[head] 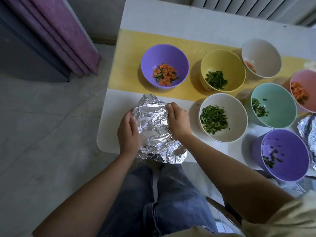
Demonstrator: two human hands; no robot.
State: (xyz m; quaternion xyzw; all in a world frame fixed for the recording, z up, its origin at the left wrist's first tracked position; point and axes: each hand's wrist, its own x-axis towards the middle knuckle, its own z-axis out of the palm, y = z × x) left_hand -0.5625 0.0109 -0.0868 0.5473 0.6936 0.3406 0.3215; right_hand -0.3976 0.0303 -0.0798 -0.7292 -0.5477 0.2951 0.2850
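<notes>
Held foil bundle (153,127) at the near left corner of the table (112,130), with left hand (129,134) and right hand (177,120) curled on opposite sides, fingers together, clamped on it. Judged light, thin, crumple-prone, easily torn; best gripped gently at the folded rims.

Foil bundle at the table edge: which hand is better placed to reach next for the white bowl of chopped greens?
Probably right. The right hand grips the foil bundle on the side nearest the white bowl of chopped greens; the left hand holds the far side.
</notes>
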